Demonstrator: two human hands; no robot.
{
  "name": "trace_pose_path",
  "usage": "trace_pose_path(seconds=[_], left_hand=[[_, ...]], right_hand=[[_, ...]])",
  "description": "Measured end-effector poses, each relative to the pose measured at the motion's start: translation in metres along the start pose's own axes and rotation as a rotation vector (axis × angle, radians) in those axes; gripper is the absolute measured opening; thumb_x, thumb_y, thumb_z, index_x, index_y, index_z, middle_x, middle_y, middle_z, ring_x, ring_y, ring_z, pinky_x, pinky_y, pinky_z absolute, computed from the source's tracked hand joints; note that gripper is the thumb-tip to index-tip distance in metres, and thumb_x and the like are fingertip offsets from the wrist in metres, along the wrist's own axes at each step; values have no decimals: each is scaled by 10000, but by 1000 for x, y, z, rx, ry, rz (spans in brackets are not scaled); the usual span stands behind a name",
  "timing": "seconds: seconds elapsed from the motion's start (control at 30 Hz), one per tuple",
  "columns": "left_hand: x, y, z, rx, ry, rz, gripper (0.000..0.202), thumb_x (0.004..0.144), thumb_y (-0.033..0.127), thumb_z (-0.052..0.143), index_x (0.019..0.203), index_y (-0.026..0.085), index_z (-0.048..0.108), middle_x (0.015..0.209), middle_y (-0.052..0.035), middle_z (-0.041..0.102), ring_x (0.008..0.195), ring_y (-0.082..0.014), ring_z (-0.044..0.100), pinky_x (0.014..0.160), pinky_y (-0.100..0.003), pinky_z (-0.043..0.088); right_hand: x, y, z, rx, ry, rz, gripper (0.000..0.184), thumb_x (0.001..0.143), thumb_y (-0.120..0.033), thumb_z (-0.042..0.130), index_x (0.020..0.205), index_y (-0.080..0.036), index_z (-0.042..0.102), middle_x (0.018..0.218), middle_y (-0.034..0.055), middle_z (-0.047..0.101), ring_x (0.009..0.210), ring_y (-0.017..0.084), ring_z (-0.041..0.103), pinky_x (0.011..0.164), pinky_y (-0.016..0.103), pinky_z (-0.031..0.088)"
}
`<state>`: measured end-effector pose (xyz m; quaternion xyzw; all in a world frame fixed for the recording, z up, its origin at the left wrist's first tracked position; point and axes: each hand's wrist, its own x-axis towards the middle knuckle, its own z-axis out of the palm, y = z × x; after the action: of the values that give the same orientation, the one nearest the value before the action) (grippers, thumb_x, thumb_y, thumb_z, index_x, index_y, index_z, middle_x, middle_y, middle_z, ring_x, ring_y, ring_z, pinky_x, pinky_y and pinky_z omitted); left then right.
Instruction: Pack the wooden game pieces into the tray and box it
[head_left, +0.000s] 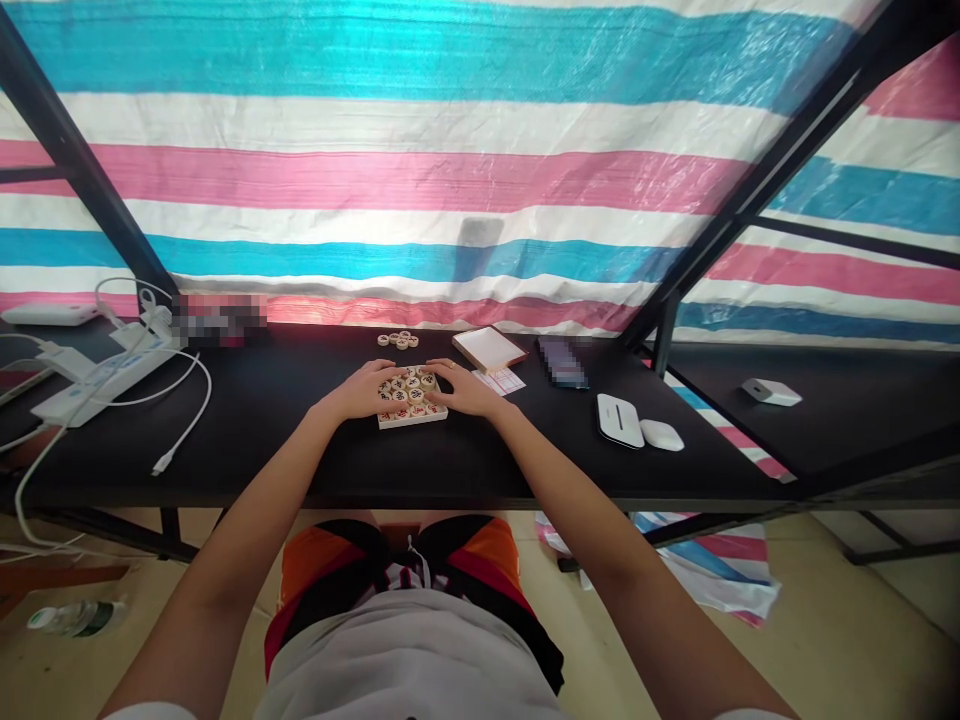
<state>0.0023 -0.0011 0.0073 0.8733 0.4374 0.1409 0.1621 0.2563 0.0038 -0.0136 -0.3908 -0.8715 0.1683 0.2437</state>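
Note:
A shallow white box point(412, 420) lies on the black table in front of me. Rows of round Chinese chess pieces point(415, 396) fill it, with black characters farther back and red ones along the near edge. My left hand point(365, 388) grips the box's left side, its fingers curled over the far left corner. On the opposite side my right hand point(465, 388) holds the box the same way, fingertips at the far right pieces. Both hands cover part of the pieces. Beyond the box lie several loose chess pieces point(398, 341) in a small cluster.
An open box lid point(489, 349) rests on a printed paper point(507, 381) to the right. Farther right are a phone point(562, 361), a white case point(620, 420) and a white mouse-like object point(661, 435). A power strip point(105, 385) with white cables point(196, 420) occupies the left side.

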Motion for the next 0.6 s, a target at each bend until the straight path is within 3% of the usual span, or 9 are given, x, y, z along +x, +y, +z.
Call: trace_pose_path(seconds=[0.43, 0.6], left_hand=[[-1, -7, 0, -93, -34, -34, 846, 691, 712, 589, 1386, 252, 445, 1374, -99, 443, 1240, -293, 457, 1044, -382, 370], [0, -9, 0, -100, -19, -24, 863, 668, 706, 617, 1378, 241, 459, 1345, -101, 469, 1229, -298, 471, 1041, -383, 374]], right_hand=[[0, -10, -4, 26, 8, 46, 488, 849, -445, 588, 1275, -211, 545, 1356, 120, 471, 1251, 247, 476, 1086, 418, 347], [14, 1, 1, -13, 94, 38, 358, 958, -323, 389, 1234, -196, 577, 1294, 112, 529, 1220, 206, 496, 1094, 406, 344]])
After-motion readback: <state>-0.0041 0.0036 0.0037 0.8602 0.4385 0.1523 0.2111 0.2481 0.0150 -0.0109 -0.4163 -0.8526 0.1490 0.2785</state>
